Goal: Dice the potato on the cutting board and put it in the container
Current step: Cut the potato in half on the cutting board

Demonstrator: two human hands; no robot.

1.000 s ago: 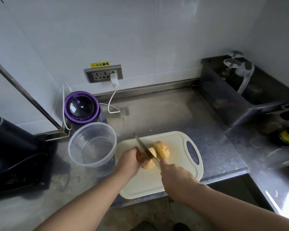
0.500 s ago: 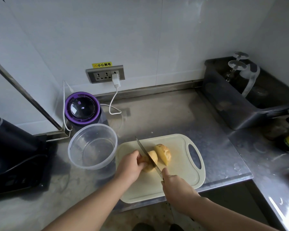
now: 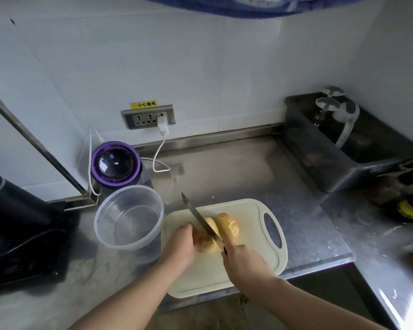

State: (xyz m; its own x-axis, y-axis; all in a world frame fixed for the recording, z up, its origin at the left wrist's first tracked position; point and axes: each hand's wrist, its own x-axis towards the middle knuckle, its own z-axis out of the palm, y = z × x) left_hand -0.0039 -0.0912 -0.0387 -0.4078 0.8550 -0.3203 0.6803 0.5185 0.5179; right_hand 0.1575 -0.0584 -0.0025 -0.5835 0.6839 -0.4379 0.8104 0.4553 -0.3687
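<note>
On the cutting board (image 3: 253, 210), potato (image 3: 228, 226) partly split — right hand (image 3: 242, 260) curled round the knife (image 3: 198, 219) handle, blade in the cut. The left hand (image 3: 180, 244) grips the left piece. Clear container (image 3: 129, 217) just beside the board.

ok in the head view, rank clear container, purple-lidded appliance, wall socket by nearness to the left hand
1. clear container, just left of the left hand
2. purple-lidded appliance, behind the container
3. wall socket, on the back wall

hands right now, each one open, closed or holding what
Left hand: holds the potato down on the cutting board.
Right hand: grips the knife, blade in the potato.
</note>
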